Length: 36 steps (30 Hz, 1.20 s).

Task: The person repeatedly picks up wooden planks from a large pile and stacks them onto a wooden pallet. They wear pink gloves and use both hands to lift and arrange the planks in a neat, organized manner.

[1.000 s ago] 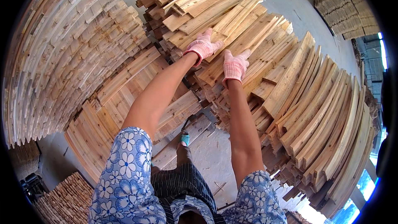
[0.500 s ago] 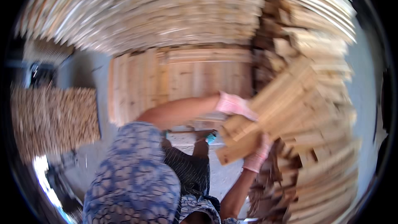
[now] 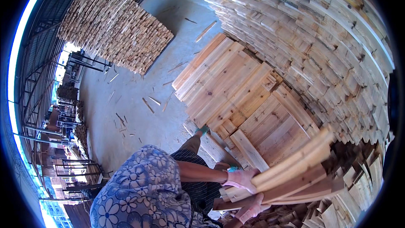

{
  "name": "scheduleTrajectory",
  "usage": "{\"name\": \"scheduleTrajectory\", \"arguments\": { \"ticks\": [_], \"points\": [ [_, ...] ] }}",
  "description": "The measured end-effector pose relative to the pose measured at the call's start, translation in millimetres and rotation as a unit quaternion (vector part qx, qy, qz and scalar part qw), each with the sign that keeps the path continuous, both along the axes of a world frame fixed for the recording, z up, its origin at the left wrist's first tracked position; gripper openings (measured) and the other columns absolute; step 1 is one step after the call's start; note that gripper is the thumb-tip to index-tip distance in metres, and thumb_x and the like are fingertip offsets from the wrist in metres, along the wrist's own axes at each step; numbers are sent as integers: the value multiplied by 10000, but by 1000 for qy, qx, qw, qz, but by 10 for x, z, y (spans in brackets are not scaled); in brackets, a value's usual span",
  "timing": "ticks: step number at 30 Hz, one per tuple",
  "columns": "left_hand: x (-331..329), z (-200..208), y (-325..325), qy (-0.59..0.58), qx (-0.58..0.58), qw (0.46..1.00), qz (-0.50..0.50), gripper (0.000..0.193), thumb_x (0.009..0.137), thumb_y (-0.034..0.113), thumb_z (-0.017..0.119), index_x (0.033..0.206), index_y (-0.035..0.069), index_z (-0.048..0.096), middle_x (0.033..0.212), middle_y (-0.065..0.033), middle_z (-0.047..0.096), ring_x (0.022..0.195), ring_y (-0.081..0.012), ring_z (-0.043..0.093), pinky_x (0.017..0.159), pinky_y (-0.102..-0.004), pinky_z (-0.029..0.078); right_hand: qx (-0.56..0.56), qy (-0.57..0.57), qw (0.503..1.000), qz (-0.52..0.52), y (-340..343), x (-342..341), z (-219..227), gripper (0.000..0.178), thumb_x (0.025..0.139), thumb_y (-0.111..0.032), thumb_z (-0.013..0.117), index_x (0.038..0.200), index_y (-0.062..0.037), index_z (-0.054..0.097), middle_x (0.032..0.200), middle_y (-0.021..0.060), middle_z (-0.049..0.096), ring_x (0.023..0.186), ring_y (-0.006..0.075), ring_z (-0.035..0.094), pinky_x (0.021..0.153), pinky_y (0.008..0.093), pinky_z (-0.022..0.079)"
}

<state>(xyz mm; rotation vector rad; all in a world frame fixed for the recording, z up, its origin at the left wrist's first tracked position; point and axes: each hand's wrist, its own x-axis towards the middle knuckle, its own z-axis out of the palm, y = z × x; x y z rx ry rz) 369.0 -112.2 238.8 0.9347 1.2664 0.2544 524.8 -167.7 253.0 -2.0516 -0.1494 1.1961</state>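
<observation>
Both my hands wear pink gloves and hold a bundle of several wooden boards near their close ends. My left hand (image 3: 242, 180) grips the upper, pale board (image 3: 295, 158). Below it, my right hand (image 3: 253, 209) is closed around the lower, browner boards (image 3: 291, 189), its fingers partly hidden by the wood. The boards reach out to the right, fanned slightly apart, and the far end of the pale one is blurred. Beyond my hands lies a low, flat stack of boards (image 3: 219, 85), with a recessed section (image 3: 276, 133) at its near right.
A tall wall of stacked boards (image 3: 295, 46) rises behind the low stack. Loose boards (image 3: 350, 198) heap up at the lower right. Another big timber stack (image 3: 114, 25) stands far left. Wood scraps (image 3: 148, 104) litter the grey floor (image 3: 139, 131).
My view has turned to the left, showing more floor and the far stack. The boards have come away from the pile on the right, still in both hands, towards the low stack.
</observation>
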Motion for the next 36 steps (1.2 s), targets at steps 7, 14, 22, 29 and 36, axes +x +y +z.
{"name": "scheduleTrajectory", "arguments": {
  "ticks": [7,14,22,29,36],
  "points": [
    [-2010,299,156,304,7,928,214,988,721,490,841,1439,-42,420,1269,-314,642,1174,-388,662,1009,-411,519,-190,-293,873,340,1328,-700,-1138,1007,910,-575,652,1607,-58,140,1424,260,531,1156,467,636,960,558,521],
    [-3428,-462,743,519,-29,831,198,809,781,275,781,1443,13,398,1453,-267,494,1343,-447,516,1092,-505,469,-265,-275,862,333,1412,-835,-1117,1086,888,-666,651,1637,-82,126,1492,245,459,1271,437,576,1006,582,499],
    [-3919,-824,777,434,-60,879,189,855,749,258,783,1450,22,352,1507,-280,430,1375,-472,480,1107,-510,460,-205,-439,739,468,1431,-496,-1266,1204,833,-652,730,1639,-50,69,1442,284,438,1272,460,515,1026,558,485],
    [-4005,-797,854,410,-48,896,164,890,761,251,753,1498,20,311,1538,-287,419,1416,-462,440,1154,-484,415,-234,-500,732,400,1564,-934,-1580,1095,848,-425,736,1644,-61,79,1420,287,486,1238,466,549,1033,588,479],
    [-4212,-1379,450,448,113,873,157,923,772,336,712,1486,-91,312,1432,-331,491,1362,-460,483,1154,-447,402,-116,-401,801,430,1455,-1861,-787,1030,792,-365,786,1641,-134,251,1365,360,548,1317,501,495,1117,502,416]
  ]
}}
